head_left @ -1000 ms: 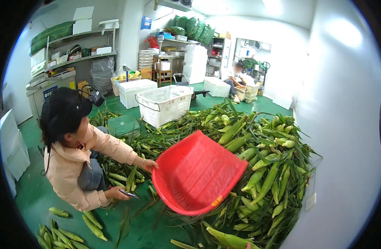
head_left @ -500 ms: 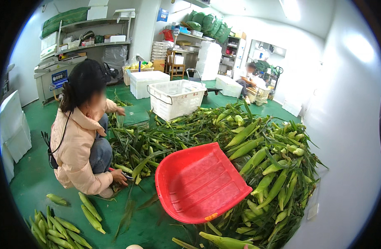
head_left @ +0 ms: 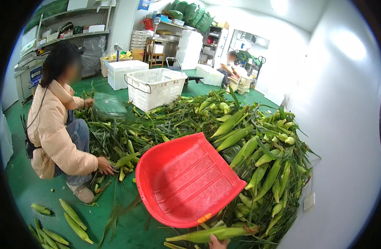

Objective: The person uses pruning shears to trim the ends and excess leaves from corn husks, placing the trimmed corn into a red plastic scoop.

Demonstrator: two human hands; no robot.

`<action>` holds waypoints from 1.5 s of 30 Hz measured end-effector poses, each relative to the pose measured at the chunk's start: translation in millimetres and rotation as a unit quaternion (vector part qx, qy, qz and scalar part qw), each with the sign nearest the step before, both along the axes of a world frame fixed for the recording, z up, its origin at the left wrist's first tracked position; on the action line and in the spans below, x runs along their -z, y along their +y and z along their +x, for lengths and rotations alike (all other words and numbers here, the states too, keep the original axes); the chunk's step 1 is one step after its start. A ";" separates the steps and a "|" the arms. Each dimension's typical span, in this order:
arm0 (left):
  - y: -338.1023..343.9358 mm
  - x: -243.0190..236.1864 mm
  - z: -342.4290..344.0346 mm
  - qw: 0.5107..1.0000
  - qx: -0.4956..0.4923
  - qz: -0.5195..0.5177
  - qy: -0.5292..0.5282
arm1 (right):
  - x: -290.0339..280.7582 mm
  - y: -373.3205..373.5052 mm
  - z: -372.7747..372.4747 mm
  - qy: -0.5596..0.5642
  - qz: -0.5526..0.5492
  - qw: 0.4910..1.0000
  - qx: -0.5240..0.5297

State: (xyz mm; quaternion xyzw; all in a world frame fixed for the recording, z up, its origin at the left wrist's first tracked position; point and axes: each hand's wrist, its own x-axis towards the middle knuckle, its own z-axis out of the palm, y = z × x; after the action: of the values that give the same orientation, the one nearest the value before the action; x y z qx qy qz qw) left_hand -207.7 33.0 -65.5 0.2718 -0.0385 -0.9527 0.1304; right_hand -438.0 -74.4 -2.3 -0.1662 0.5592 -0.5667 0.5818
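Observation:
At the lower edge, my right hand (head_left: 218, 242) is closed on an unhusked ear of corn (head_left: 194, 237). The ear lies nearly level, its pale end to the left and its brownish silk end to the right. Only part of the hand shows; my left hand is out of view. Just beyond the ear rests an empty red plastic scoop-shaped tub (head_left: 190, 178), tilted against a large heap of green corn (head_left: 269, 170) with leaves and stalks. Some husk-covered ears (head_left: 76, 222) lie apart on the green floor at the lower left.
A co-worker in a pale pink jacket (head_left: 59, 128) squats at the left, hands at the stalks. A white crate (head_left: 157, 89) and foam boxes (head_left: 124, 72) stand behind the heap. A white wall (head_left: 340, 124) bounds the right. Another person (head_left: 228, 70) sits far back.
My right hand has come into view from the lower edge, gripping the corn ear, which has shifted left and up. The view has shifted, and the co-worker's hand has moved onto a green bag.

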 end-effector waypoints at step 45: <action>-32.8 1.4 -31.4 0.964 -0.169 -0.058 -0.195 | 50.3 26.2 -0.3 -0.022 -0.051 0.998 -0.035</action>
State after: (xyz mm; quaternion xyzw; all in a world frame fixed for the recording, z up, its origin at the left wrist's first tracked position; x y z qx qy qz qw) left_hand -239.0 0.2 -67.0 0.4470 -0.0720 -0.8415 0.2948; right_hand -438.3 -48.2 -52.6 -0.2024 0.5109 -0.5773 0.6039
